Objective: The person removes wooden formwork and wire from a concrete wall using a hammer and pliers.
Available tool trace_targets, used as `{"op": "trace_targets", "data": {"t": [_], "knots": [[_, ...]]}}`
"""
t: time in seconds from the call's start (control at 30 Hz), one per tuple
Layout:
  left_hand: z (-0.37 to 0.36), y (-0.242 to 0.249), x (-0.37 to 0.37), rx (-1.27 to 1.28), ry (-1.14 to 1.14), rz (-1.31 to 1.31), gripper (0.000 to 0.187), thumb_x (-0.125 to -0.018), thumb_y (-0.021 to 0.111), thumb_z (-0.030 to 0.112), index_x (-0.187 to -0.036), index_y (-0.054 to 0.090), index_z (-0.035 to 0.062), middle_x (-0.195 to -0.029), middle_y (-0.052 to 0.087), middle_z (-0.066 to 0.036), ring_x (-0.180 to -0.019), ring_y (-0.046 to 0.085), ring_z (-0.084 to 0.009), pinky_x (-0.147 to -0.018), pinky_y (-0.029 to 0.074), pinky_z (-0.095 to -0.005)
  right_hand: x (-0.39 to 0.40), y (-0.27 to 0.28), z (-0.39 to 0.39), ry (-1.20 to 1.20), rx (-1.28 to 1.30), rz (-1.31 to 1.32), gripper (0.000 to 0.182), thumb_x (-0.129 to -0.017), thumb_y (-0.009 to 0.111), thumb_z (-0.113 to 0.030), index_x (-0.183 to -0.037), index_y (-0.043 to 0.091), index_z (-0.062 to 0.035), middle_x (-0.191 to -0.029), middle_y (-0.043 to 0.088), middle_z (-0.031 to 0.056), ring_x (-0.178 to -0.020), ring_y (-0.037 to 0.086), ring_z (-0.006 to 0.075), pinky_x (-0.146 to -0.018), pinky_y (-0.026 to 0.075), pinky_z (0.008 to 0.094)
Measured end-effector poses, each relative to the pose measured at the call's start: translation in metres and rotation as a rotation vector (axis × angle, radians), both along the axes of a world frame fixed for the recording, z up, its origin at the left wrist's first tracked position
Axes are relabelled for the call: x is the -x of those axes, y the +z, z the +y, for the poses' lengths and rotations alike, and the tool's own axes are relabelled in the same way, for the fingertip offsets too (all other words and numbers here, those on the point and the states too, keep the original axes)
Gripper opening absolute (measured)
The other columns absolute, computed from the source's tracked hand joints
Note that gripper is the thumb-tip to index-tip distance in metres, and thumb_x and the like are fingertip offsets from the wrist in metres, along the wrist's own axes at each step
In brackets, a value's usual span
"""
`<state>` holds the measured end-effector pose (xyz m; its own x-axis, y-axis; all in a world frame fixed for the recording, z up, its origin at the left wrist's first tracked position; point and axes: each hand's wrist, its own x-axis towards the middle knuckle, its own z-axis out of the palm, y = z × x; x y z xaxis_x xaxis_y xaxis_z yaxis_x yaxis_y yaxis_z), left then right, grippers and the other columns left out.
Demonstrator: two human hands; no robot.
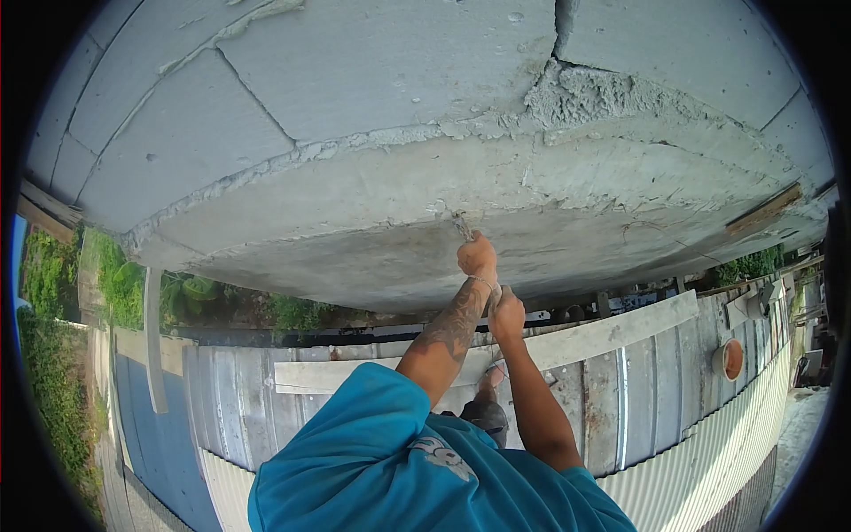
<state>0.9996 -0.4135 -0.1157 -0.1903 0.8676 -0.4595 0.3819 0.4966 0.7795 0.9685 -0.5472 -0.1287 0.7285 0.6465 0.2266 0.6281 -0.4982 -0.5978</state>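
Observation:
My left hand point(477, 255) is closed around a thin, rough grey piece point(463, 227). Its tip meets the lower edge of the concrete beam point(372, 199), where a small chipped spot shows. Just below and to the right, beside my left wrist, my right hand point(507, 316) makes a fist. A slim pale end shows at the top of that fist, but I cannot tell what it belongs to. Both arms reach forward from a blue T-shirt point(363, 443).
Above the beam rises a grey block wall point(399, 71) with cracked, crumbling mortar point(594, 93). Below lie metal roof sheets point(603, 390), a long pale plank point(620, 328) and an orange-brown pot point(729, 359). Green plants point(58, 372) grow at left. A thin wire point(665, 229) hangs from the beam.

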Motion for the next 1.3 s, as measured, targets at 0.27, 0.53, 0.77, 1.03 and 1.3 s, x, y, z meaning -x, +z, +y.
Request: {"op": "trace_targets", "data": {"t": [0.27, 0.53, 0.77, 1.03, 1.3], "knots": [[0.002, 0.018, 0.049, 0.436, -0.2, -0.859, 0.028, -0.079, 0.062, 0.036, -0.064, 0.051, 0.0151, -0.055, 0.044, 0.0, -0.044, 0.045, -0.015, -0.045, 0.039, -0.0315, -0.042, 0.039, 0.001, 0.105, 0.052, 1.89, 0.061, -0.09, 0.034, -0.062, -0.077, 0.051, -0.0053, -0.049, 0.04, -0.0015, -0.036, 0.034, 0.0099, -0.037, 0.029, 0.0262], [0.002, -0.012, -0.002, -0.025, 0.003, -0.089, 0.044, -0.083, 0.051, 0.038, -0.062, 0.053, -0.0014, -0.059, 0.053, -0.009, -0.045, 0.05, -0.0212, -0.043, 0.038, -0.0361, -0.015, 0.013, -0.003, 0.177, -0.087, 0.423, 0.05, -0.097, 0.031, -0.04, -0.093, 0.056, 0.0026, -0.076, 0.06, 0.0255, -0.072, 0.057, 0.0454, -0.065, 0.045, 0.0504], [0.007, 0.013, 0.029, 0.22, -0.166, -0.331, 0.04, -0.079, 0.062, 0.036, -0.08, 0.061, -0.0032, -0.082, 0.063, -0.019, -0.077, 0.064, -0.0288, -0.07, 0.048, -0.0396, -0.003, -0.007, 0.002, 0.153, -0.068, 0.787, 0.051, -0.096, 0.033, -0.046, -0.08, 0.053, -0.0029, -0.055, 0.052, 0.0149, -0.045, 0.048, 0.0333, -0.045, 0.039, 0.0428], [0.035, 0.0, 0.046, 0.48, -0.395, -1.006, 0.036, -0.085, 0.054, 0.036, -0.063, 0.047, 0.0089, -0.062, 0.052, -0.004, -0.057, 0.053, -0.0178, -0.052, 0.041, -0.0347, -0.037, 0.031, 0.002, 0.166, 0.046, 1.684, 0.06, -0.093, 0.03, -0.058, -0.074, 0.051, -0.0057, -0.05, 0.046, 0.0018, -0.035, 0.041, 0.013, -0.035, 0.033, 0.0276], [-0.001, 0.061, 0.031, 0.102, -0.177, -0.179, 0.038, -0.083, 0.061, 0.035, -0.082, 0.058, -0.0031, -0.081, 0.066, -0.015, -0.078, 0.066, -0.0243, -0.071, 0.052, -0.0361, -0.014, 0.009, 0.0, 0.157, 0.037, 1.27, 0.055, -0.093, 0.035, -0.052, -0.075, 0.053, -0.0033, -0.057, 0.052, 0.0131, -0.051, 0.05, 0.0292, -0.047, 0.038, 0.0386]]}}
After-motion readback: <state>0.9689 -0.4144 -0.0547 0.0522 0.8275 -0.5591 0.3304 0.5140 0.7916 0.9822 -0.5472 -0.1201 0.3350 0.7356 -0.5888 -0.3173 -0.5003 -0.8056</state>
